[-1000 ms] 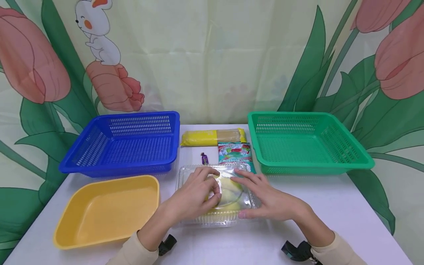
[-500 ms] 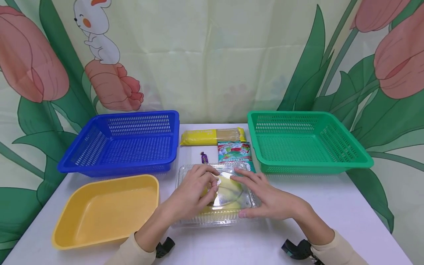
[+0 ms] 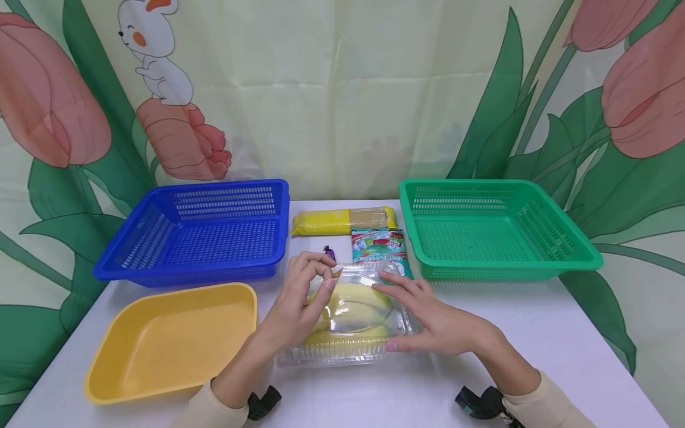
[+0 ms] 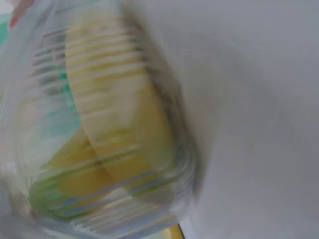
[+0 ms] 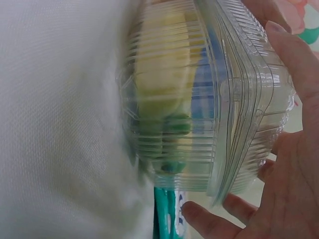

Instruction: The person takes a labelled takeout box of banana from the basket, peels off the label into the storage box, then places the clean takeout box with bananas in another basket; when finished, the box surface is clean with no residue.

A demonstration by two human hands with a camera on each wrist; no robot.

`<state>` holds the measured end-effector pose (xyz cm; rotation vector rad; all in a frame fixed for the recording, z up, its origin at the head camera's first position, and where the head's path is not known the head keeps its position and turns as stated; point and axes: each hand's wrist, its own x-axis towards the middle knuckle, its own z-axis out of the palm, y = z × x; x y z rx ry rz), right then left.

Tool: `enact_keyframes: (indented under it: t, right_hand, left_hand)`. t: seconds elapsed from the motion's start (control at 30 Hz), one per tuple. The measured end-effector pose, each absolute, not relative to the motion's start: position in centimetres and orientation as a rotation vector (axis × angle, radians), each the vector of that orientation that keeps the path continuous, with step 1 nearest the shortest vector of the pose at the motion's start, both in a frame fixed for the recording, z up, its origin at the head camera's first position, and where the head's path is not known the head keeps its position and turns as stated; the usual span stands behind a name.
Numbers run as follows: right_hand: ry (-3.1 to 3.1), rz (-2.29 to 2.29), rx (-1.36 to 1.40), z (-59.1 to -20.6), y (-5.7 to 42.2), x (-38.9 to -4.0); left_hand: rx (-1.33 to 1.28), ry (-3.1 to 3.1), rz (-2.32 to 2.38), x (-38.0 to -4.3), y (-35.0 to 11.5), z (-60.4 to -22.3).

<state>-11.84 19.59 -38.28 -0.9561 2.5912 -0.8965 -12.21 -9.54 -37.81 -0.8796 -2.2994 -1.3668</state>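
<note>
In the head view a clear plastic clamshell box (image 3: pixel 353 351) stands on the table with yellow bananas (image 3: pixel 355 306) inside, its lid down. My left hand (image 3: pixel 302 297) is over the lid's left side, pinching a small white and orange sticker (image 3: pixel 337 271) between thumb and fingers. The sticker looks lifted off the plastic. My right hand (image 3: pixel 436 318) rests spread on the box's right side, thumb at the front edge, fingers on the lid. The right wrist view shows those fingers (image 5: pixel 294 59) lying along the lid. The left wrist view is blurred and shows mainly the box (image 4: pixel 99 119).
Behind the box lie a purple-wrapped candy (image 3: pixel 329 252), a teal candy bag (image 3: pixel 379 245) and a yellow noodle packet (image 3: pixel 321 222). A blue basket (image 3: pixel 267 270) stands back left, a green basket (image 3: pixel 508 273) back right. A yellow tub (image 3: pixel 171 339) is at the front left.
My left hand has moved left and away from me, drawing the sticker off the middle of the lid, where the bananas now show plainly. The right hand has stayed in place.
</note>
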Motion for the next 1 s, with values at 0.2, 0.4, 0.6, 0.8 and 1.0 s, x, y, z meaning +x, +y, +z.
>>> enact_keyframes:
  t: [0.2,0.4,0.6,0.8,1.0]
  right_hand:
    - [2.59,-0.904,-0.978,-38.2,19.5,-11.9]
    - [2.583,-0.9,-0.997,-38.3,19.5,-11.8]
    - [2.575,-0.9,-0.987,-38.2,19.6,-11.7]
    - [2.578,-0.889,-0.98,-38.1,19.5,-11.8]
    - [2.58,-0.883,-0.978,-38.0,19.7,-11.8]
  left_hand:
    - [-0.87,-2.307,-1.319,-11.7,-10.6,-37.0]
    - [-0.868,-2.273,-1.25,-10.7,-14.0,-35.2]
    - [-0.751,-2.305,-1.211,-10.1,-17.5,-34.4]
    - [-0.649,-2.375,-1.134,-9.5,-20.8,-33.6]
    - [-0.55,-2.479,-1.056,-9.0,-23.8,-33.8]
